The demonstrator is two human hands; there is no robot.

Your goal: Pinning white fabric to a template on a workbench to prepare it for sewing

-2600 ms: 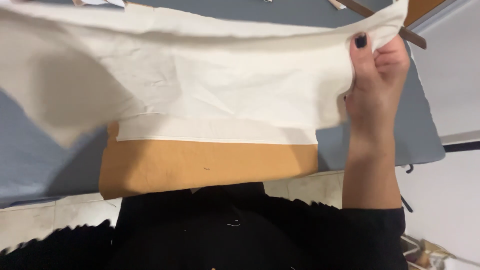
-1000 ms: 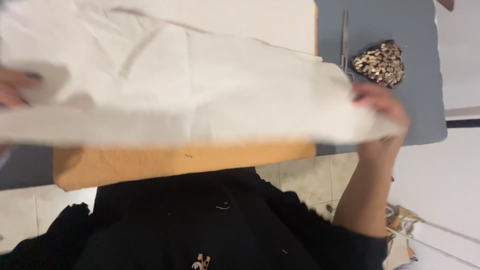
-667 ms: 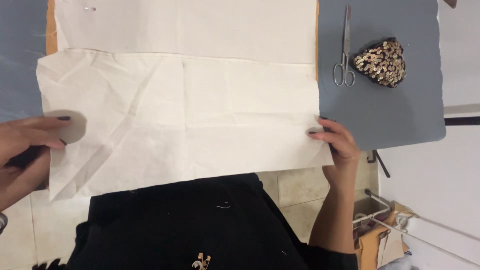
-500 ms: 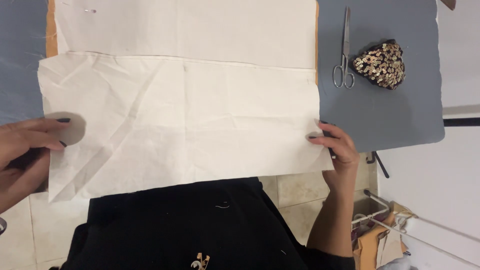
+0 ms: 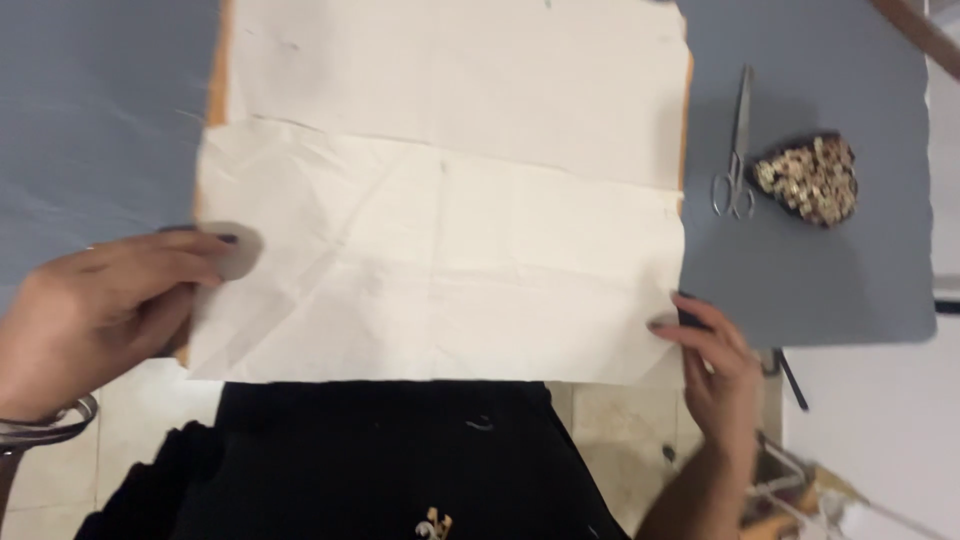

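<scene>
Cloth (image 5: 440, 270) now flat, long axis left-right; hands (image 5: 100, 310) at ends.

Creased cream woven cloth sheet (image 5: 440, 270), matt, soft wrinkles; a second smoother cream cloth panel (image 5: 460, 80) above it. Grey matt table cover (image 5: 820, 290), felt-like. Tan board edge (image 5: 215, 85), matt, cardboard or wood, unclear. Shiny metal scissors (image 5: 735, 150). Heart-shaped beaded pad (image 5: 810, 178), bumpy, glinting.
</scene>
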